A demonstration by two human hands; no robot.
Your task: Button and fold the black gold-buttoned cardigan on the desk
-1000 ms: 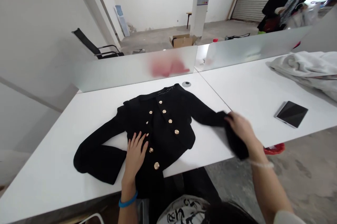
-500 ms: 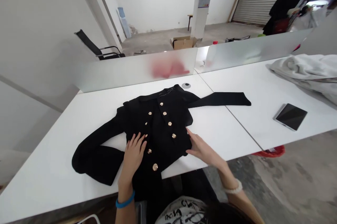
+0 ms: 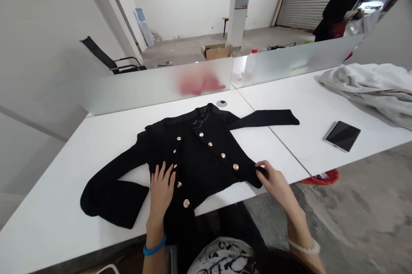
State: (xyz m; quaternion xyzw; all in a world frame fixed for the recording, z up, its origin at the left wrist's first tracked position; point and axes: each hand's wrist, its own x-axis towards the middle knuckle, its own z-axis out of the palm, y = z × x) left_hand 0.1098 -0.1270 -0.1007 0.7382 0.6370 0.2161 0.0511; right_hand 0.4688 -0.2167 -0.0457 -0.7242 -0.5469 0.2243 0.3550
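Note:
A black jacket [image 3: 196, 154] with gold buttons lies face up on the white table [image 3: 64, 209]. My left hand [image 3: 162, 186] rests flat on its left front panel, fingers spread. My right hand [image 3: 273, 182] pinches the lower right corner of the jacket's front, pulled out to the right. One sleeve [image 3: 267, 118] stretches out to the right across the table seam. The other sleeve [image 3: 109, 188] lies bent at the left.
A dark tablet [image 3: 342, 136] lies on the right table, with a heap of pale grey cloth [image 3: 370, 87] behind it. Frosted dividers [image 3: 144, 87] line the back edge. Another person in black [image 3: 337, 4] stands at far right. A red basket [image 3: 320, 177] sits under the table.
My right hand laid the right sleeve out across the table, came back to the jacket body, then took the front's lower right corner and pulled it rightward. My left hand stayed put.

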